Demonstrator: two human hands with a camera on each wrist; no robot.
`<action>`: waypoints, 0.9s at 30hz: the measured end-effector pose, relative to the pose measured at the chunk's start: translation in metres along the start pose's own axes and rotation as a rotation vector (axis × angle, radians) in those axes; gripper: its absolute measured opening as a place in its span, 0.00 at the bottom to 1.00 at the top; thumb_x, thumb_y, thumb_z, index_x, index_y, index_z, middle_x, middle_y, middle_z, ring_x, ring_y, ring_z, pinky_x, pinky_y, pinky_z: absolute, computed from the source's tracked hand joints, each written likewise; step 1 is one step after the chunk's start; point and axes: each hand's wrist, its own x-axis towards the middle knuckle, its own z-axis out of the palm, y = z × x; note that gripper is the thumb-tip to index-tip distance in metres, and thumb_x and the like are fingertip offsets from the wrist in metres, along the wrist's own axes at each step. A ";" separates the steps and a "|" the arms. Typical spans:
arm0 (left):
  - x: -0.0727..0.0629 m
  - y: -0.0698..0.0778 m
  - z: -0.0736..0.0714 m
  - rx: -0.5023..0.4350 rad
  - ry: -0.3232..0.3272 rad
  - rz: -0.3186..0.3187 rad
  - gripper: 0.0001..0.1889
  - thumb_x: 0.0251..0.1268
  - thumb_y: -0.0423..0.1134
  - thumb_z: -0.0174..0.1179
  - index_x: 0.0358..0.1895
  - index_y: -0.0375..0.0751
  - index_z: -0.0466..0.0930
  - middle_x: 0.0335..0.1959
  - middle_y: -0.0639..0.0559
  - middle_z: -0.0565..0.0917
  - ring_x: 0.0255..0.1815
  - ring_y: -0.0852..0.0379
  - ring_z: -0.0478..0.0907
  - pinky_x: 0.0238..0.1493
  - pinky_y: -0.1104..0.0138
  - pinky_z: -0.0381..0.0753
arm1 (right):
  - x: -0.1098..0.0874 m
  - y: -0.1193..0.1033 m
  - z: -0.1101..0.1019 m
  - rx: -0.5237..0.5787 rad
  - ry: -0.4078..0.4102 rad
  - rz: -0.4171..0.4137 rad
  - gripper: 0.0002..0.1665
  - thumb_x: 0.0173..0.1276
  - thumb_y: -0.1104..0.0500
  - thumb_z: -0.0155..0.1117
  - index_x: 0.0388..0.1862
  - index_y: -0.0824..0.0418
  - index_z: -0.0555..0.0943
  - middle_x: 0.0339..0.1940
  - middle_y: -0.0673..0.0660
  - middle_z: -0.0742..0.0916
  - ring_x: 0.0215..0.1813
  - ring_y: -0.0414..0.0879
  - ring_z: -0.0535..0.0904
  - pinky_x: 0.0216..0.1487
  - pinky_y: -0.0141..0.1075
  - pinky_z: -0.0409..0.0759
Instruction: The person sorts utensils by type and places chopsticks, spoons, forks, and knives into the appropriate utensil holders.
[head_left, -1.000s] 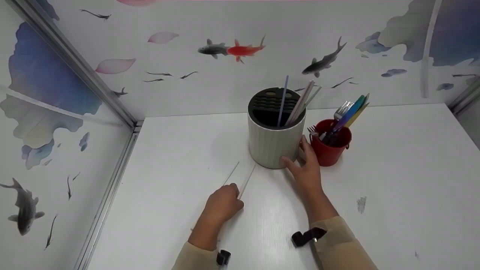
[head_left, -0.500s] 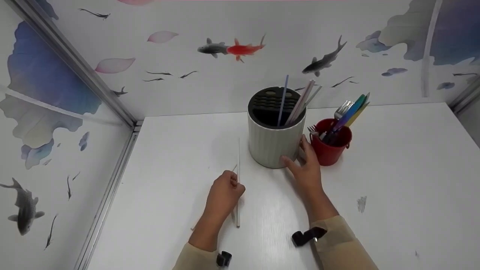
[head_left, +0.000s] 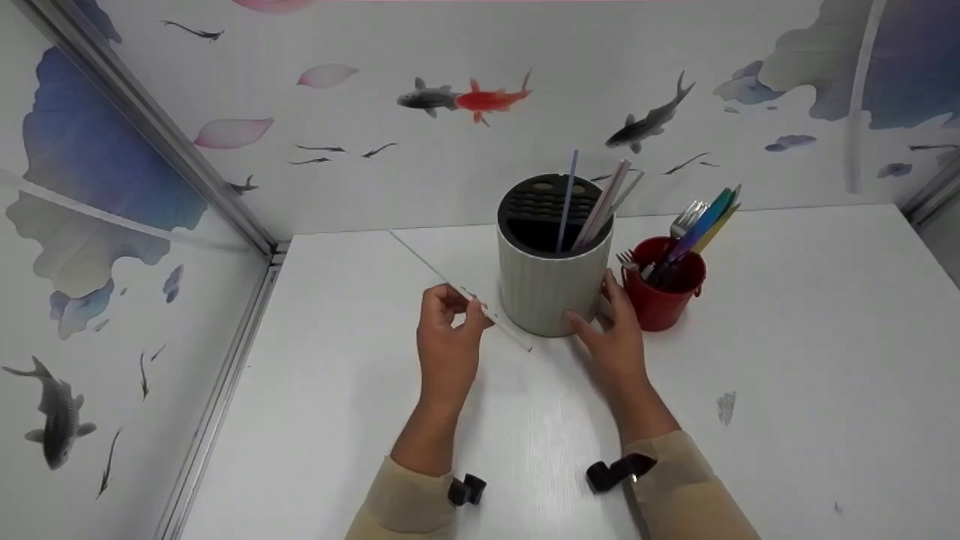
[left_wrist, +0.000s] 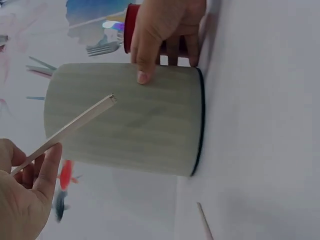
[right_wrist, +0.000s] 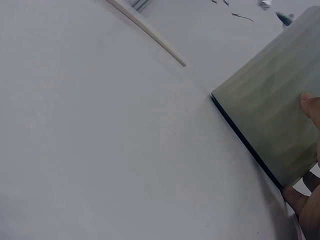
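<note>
My left hand (head_left: 450,337) pinches a thin pale chopstick (left_wrist: 80,120) between thumb and fingers. Its square end points down to the right, in front of the utensil holder (head_left: 551,292), a ribbed grey-green cylinder with a black slotted top. Held slanting, it has its thin end up to the left. A second pale chopstick (right_wrist: 155,37) lies on the table left of the holder, mostly hidden under my left arm in the head view. My right hand (head_left: 619,349) rests on the holder's right side low down, with thumb in front and straight fingers along the side.
A blue straw (head_left: 568,199) and several pinkish and clear straws (head_left: 602,206) stand in the holder. Just right of it is a red bucket (head_left: 664,304) holding forks (head_left: 688,217) and colourful-handled cutlery. A fish-patterned wall (head_left: 337,187) rises behind the white table (head_left: 810,322).
My left hand has drawn one chopstick off the table, raised it towards the holder and turned it so the square end swings right. My right hand has stayed on the holder.
</note>
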 end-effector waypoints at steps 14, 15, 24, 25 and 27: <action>0.033 0.070 0.049 -0.041 0.113 0.437 0.10 0.77 0.30 0.53 0.55 0.31 0.68 0.51 0.37 0.77 0.55 0.50 0.80 0.59 0.60 0.86 | 0.000 0.000 0.000 -0.011 0.003 0.003 0.56 0.66 0.50 0.77 0.84 0.30 0.53 0.85 0.43 0.63 0.85 0.46 0.58 0.82 0.49 0.65; 0.035 0.072 0.052 -0.022 0.105 0.460 0.10 0.77 0.30 0.53 0.55 0.31 0.69 0.51 0.37 0.78 0.55 0.50 0.80 0.59 0.61 0.86 | 0.000 0.000 0.000 -0.011 0.005 0.006 0.56 0.66 0.50 0.77 0.84 0.30 0.53 0.85 0.43 0.64 0.85 0.47 0.59 0.82 0.49 0.65; 0.053 0.067 0.068 0.200 -0.069 0.334 0.10 0.77 0.34 0.57 0.55 0.36 0.75 0.49 0.45 0.81 0.51 0.59 0.82 0.56 0.73 0.84 | 0.000 0.000 0.001 0.001 0.006 0.001 0.55 0.67 0.50 0.77 0.84 0.32 0.55 0.85 0.44 0.63 0.85 0.47 0.58 0.82 0.50 0.64; 0.054 0.066 0.069 0.220 -0.084 0.309 0.10 0.77 0.35 0.57 0.55 0.36 0.76 0.48 0.46 0.81 0.51 0.60 0.82 0.56 0.74 0.84 | 0.000 0.000 0.001 0.001 0.006 0.001 0.55 0.67 0.50 0.76 0.84 0.32 0.55 0.85 0.43 0.63 0.85 0.47 0.59 0.82 0.50 0.64; 0.055 0.063 0.071 0.247 -0.107 0.268 0.10 0.76 0.34 0.58 0.54 0.37 0.77 0.48 0.46 0.82 0.50 0.60 0.83 0.55 0.75 0.84 | 0.000 0.001 0.001 -0.002 0.007 -0.015 0.54 0.68 0.51 0.76 0.84 0.34 0.55 0.85 0.44 0.63 0.85 0.48 0.59 0.82 0.50 0.65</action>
